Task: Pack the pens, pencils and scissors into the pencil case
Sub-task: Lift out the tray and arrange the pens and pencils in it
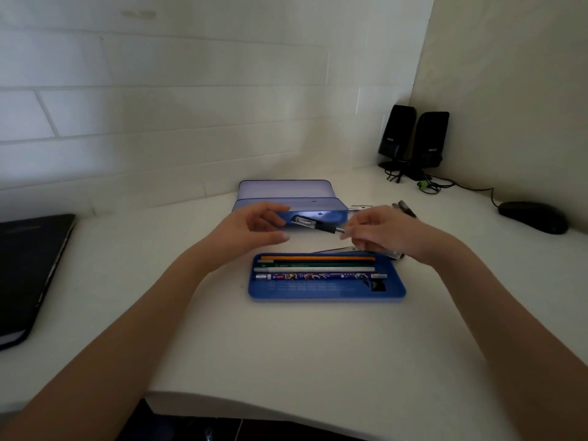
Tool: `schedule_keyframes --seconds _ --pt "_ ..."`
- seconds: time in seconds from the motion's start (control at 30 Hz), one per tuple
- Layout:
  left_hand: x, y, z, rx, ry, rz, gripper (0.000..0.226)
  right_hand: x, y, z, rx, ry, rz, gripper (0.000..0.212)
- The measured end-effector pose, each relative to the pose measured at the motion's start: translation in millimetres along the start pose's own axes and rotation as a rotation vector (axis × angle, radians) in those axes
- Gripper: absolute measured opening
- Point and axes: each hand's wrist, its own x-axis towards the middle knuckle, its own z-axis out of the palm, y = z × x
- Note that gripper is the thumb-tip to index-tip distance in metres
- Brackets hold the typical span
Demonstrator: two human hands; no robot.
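A black pen (pixel 318 225) hangs level above the counter (pixel 286 345), at 12 o'clock from the blue tray (pixel 327 291) holding pencils (pixel 318 258). The right hand (pixel 378 233) pinches its tip; the left hand (pixel 251 222), fingers loosely curled, holds nothing.

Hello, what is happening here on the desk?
A person is packing stationery into a blue pencil case. The right hand pinches one end of a black pen and holds it in the air above the desk; the left hand is open beside the pen's other end. The blue tray nearer the person already holds several pencils in a row. The other part of the case lies behind the hands. More pens wait on the desk to the right.
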Motion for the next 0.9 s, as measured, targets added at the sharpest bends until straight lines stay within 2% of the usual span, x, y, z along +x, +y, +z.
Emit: schedule_keyframes --seconds 0.13,0.3,0.4,0.5,0.63,0.9 --pt "-0.1 3.6 0.0 -0.176 0.048 0.052 0.023 1.4 -5.5 9.5 -0.011 -0.031 -0.066 0.011" --pt "1.9 0.3 -4.1 -0.159 0.050 0.033 0.015 -0.3 -8.2 17.1 -0.086 -0.006 -0.213 0.008" --pt "0.8 3.0 -8.3 -0.158 -0.015 -0.005 0.006 -2.7 -11.7 18.6 -0.084 -0.021 -0.259 0.008" --pt "-0.8 6.1 -7.2 -0.163 -0.042 -0.012 0.028 -6.2 -16.3 18.7 -0.168 -0.103 -0.255 0.006" --pt "-2.5 8.1 -4.5 -0.120 -0.098 -0.018 0.015 -9.2 -19.6 27.3 -0.333 -0.182 -0.254 0.010" --pt "-6.1 5.7 -2.1 -0.036 -0.359 -0.079 0.036 -6.7 -23.4 44.8 -0.372 -0.139 -0.292 0.016"
